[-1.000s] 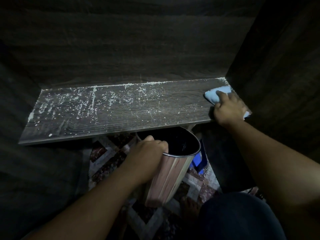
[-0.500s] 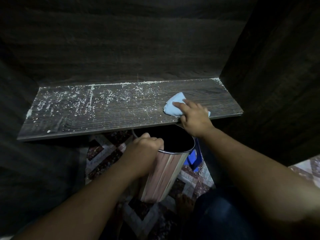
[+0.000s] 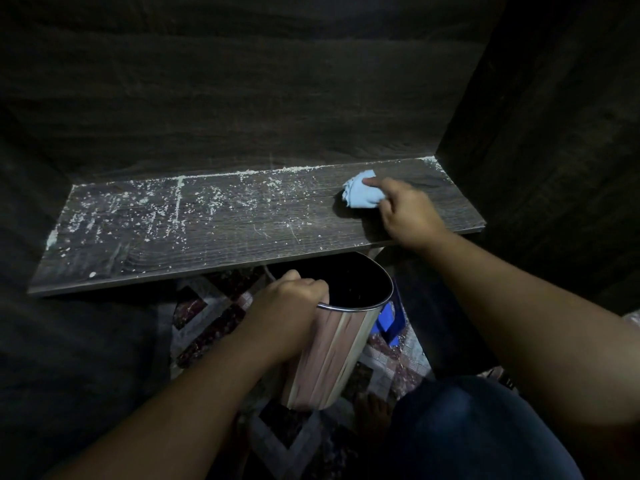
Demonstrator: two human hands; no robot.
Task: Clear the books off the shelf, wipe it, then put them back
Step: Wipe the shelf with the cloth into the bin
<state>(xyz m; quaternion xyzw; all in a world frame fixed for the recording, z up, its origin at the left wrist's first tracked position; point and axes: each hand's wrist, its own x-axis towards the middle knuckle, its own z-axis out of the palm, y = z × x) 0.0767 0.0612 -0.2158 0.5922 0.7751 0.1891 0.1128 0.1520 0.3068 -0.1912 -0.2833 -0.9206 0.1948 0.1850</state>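
Holds a crumpled blue cloth (image 3: 360, 195) down on the dark wooden shelf (image 3: 242, 240), near its back right corner, with the right hand (image 3: 408, 216) curled round it and the index finger laid over the top. Grips the rim of a metal bin (image 3: 341, 358) with the left hand (image 3: 289, 318), fingers clamped over the edge, just below the shelf's front edge. Strewn with white crumbs (image 3: 156, 211) over the shelf's left and middle, thickest along the back edge. Dark wood-grain panels behind and to both sides; patterned floor tiles (image 3: 207, 327) below.

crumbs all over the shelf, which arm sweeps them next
Right. The right grip holds the light blue cloth on the dark wooden shelf; the left grip holds the shiny metal bin.
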